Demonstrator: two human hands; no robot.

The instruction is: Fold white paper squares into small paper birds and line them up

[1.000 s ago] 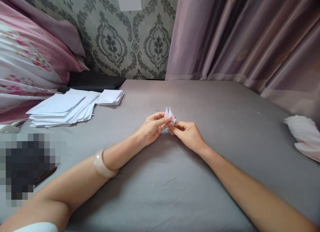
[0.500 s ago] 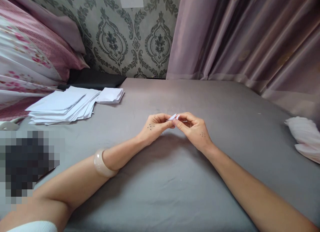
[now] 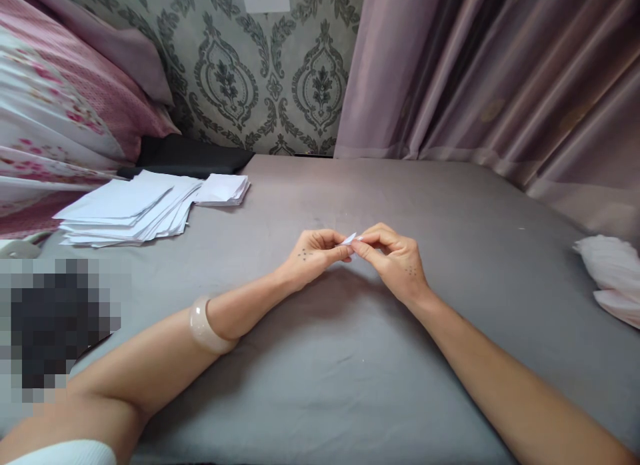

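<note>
A small folded piece of white paper [image 3: 349, 239] is held up above the grey sheet, mostly covered by fingers. My left hand [image 3: 320, 255] pinches it from the left between thumb and fingers. From the right, my right hand [image 3: 397, 258] pinches the paper's other side, thumb in front and index finger behind. The fingertips of both hands nearly meet around it. A pale bangle [image 3: 210, 328] circles the left forearm.
Stacked white paper sheets [image 3: 117, 208] lie at the back left, with a smaller paper pile [image 3: 223, 189] beside them. Crumpled white cloth [image 3: 613, 271] rests at the right edge. Curtains [image 3: 400, 71] and a patterned wall [image 3: 273, 71] stand behind the grey sheet [image 3: 320, 385].
My right hand has shifted slightly right and its fingers have moved along the paper. The paper's white tip is turned a little differently. My left hand stays nearly in place.
</note>
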